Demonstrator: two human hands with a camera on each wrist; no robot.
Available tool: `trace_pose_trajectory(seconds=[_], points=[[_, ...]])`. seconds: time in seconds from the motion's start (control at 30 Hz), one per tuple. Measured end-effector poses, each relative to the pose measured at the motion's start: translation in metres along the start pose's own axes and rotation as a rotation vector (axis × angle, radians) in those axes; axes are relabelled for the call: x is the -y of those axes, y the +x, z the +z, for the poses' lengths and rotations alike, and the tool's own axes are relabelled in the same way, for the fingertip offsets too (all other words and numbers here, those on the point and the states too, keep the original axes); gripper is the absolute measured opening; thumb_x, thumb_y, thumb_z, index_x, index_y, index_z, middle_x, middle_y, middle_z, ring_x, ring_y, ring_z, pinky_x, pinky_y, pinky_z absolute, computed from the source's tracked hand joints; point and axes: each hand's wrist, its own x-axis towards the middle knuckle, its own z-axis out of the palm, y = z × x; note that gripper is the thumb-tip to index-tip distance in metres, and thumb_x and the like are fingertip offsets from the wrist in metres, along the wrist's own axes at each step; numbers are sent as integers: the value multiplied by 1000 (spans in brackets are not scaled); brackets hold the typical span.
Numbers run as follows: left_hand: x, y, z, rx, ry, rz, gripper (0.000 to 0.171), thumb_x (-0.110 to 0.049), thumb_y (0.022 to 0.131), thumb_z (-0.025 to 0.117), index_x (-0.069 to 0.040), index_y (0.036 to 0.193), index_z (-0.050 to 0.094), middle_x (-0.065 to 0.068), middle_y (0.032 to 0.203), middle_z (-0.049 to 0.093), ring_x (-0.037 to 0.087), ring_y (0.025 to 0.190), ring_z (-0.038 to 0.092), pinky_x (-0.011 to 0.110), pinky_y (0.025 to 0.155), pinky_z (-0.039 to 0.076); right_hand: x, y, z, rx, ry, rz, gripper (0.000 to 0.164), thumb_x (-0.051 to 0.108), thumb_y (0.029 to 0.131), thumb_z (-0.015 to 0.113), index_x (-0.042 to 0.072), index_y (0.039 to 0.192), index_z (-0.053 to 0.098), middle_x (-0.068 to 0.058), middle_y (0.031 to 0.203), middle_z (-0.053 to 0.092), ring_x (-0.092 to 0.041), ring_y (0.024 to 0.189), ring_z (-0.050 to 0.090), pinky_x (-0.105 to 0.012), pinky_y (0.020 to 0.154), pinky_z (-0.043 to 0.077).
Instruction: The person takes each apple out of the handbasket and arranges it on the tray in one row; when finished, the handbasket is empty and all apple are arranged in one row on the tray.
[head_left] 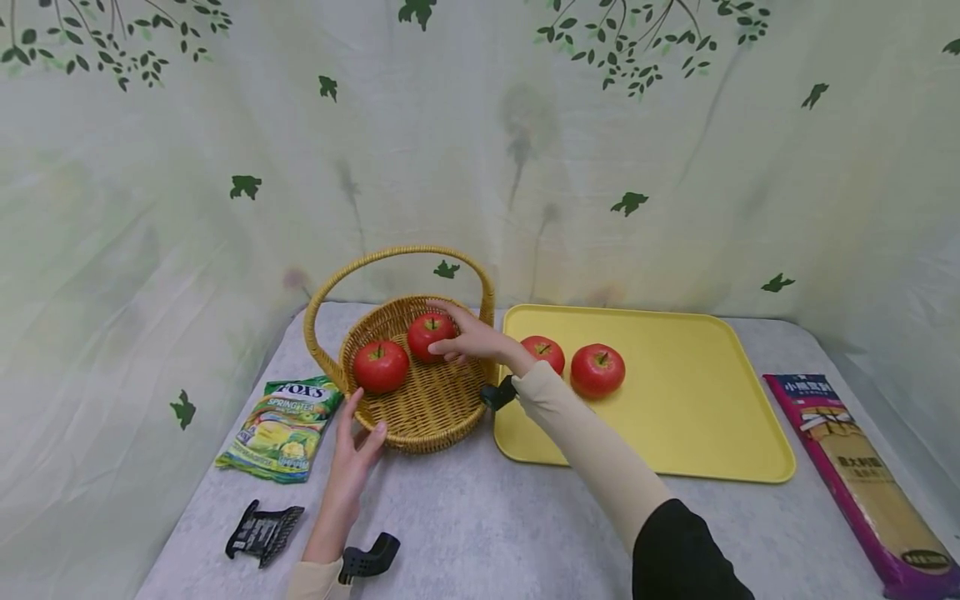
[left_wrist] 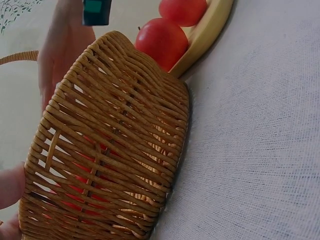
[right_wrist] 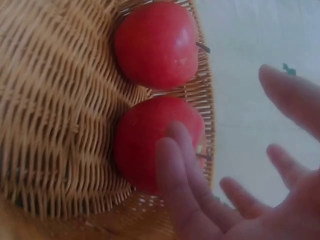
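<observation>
A round wicker basket (head_left: 431, 408) with a tall arched handle holds two red apples, a left apple (head_left: 381, 367) and a right apple (head_left: 426, 340). My right hand (head_left: 476, 340) reaches over the basket's right side, fingers spread around the right apple. In the right wrist view, two fingers overlap the nearer apple (right_wrist: 150, 142), and the other digits stand apart from it. My left hand (head_left: 352, 467) touches the basket's front left rim, thumb and forefinger spread. The left wrist view shows its fingertips right at the woven rim (left_wrist: 37, 145).
A yellow tray (head_left: 690, 392) right of the basket bears two more apples (head_left: 597, 371). A green candy bag (head_left: 285, 429) lies left of the basket, a small black packet (head_left: 262, 532) nearer me. A long purple noodle pack (head_left: 855, 475) lies at the far right.
</observation>
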Motion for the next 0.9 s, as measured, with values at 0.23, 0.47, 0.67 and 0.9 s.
trace_pose_trajectory(seconds=[0.23, 0.47, 0.67, 0.9], points=[[1, -1, 1, 3, -10, 9, 70, -25, 100, 51, -26, 155, 8, 2, 157, -7, 38, 138, 15, 54, 107, 26, 1, 15, 5, -28, 58, 131, 78, 16, 94, 62, 20, 154, 13, -18, 149, 25, -49, 102, 57, -55, 89, 47], [1, 0, 1, 2, -5, 5, 69, -25, 100, 51, -26, 155, 8, 2, 157, -7, 37, 138, 15, 54, 107, 27, -6, 25, 5, -57, 53, 192, 74, 16, 95, 60, 25, 154, 16, -13, 153, 20, -51, 99, 58, -54, 86, 49], [0, 0, 1, -2, -2, 1, 69, -26, 100, 51, -27, 155, 8, 2, 157, -8, 37, 138, 15, 54, 107, 26, -16, 32, 10, -60, 10, 257, 73, 21, 94, 61, 29, 153, 19, -15, 151, 22, -48, 97, 60, -50, 80, 52], [1, 0, 0, -4, -5, 2, 68, -24, 101, 50, -27, 155, 8, 2, 157, -7, 37, 138, 15, 55, 107, 26, -23, 38, 18, -89, 118, 292, 81, 17, 93, 63, 37, 153, 13, -19, 146, 27, -51, 97, 58, -55, 77, 52]])
